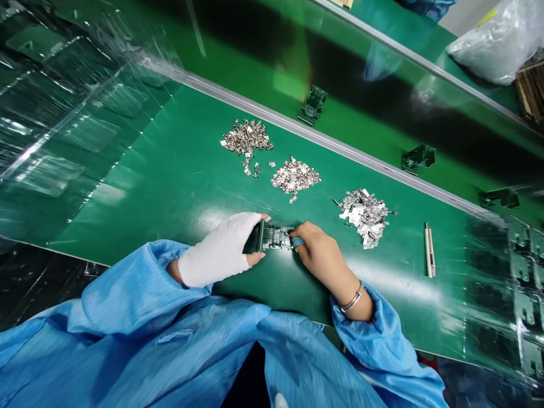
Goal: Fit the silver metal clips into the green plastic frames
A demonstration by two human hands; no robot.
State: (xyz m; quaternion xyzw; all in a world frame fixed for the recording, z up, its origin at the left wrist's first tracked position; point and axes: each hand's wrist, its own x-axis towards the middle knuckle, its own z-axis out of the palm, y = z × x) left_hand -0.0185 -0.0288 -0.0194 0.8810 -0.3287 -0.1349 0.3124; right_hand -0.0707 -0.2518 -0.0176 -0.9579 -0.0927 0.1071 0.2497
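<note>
My left hand (221, 249), in a white fingerless glove, is closed round the left end of a dark plastic part (272, 237) lying on the green table (170, 170). My right hand (318, 252), bare with blue fingertip covers and a metal bracelet, pinches the part's right end with its fingers pressed together. Three heaps of small shiny metal pieces lie beyond: a left heap (246, 137), a middle heap (295, 177) and a right heap (365, 214). Both arms wear blue sleeves.
A slim pen-like tool (429, 249) lies right of the heaps. Beyond a metal strip (340, 148), dark plastic parts (313, 104) (419, 157) sit on a green belt. Clear plastic trays (51, 102) stand at left, trays of parts (525, 283) at right. A plastic bag (497, 39) lies far right.
</note>
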